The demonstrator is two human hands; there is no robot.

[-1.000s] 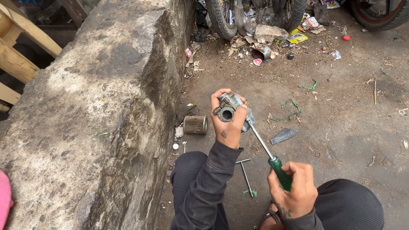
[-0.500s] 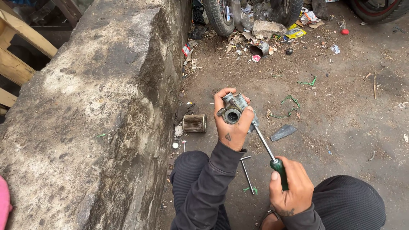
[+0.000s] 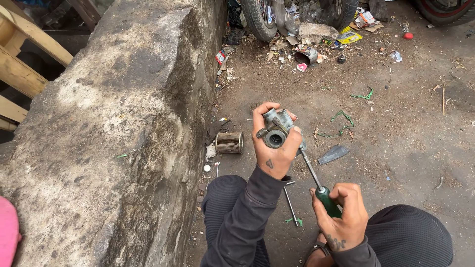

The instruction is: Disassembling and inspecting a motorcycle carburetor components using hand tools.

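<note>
Grey metal carburettor body [image 3: 275, 132] gripped tight in yr left hand [image 3: 273, 143]; right hand [image 3: 341, 217] fisted on green-handled screwdriver [image 3: 316, 183], tip at it.

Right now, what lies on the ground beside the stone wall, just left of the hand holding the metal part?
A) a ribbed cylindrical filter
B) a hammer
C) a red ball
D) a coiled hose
A: a ribbed cylindrical filter lies on its side by the stone wall, left of the left hand holding the metal part.

Grey metal carburetor [image 3: 275, 132] held upright, green-handled screwdriver [image 3: 316, 180] against it
</note>
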